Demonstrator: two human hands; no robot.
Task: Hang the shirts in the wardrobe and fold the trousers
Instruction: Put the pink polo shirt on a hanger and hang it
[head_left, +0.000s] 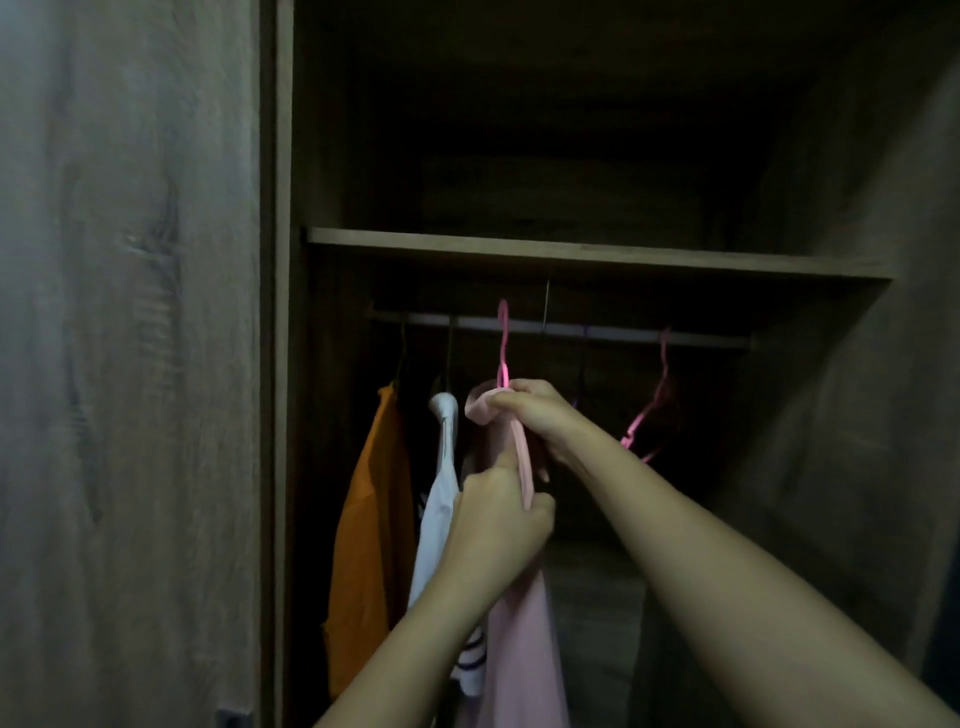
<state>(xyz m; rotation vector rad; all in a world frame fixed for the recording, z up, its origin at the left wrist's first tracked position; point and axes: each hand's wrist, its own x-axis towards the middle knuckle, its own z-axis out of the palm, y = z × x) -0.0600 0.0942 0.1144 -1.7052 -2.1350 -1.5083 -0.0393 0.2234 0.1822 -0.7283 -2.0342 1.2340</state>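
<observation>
Pink shirt (519, 623) on hanger (502, 358) at the rail (597, 331), right hand (535, 415) fingers pinching the collar, left hand (493, 525) fingers gripping cloth below; a hard downward tug risks unseating the hook or dragging the shirt off.

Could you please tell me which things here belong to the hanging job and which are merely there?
In the job: pink shirt, its pink hanger, rail, left hand, right hand, both gripping the shirt.
Merely there: orange shirt, white shirt, empty pink hanger, shelf.
</observation>
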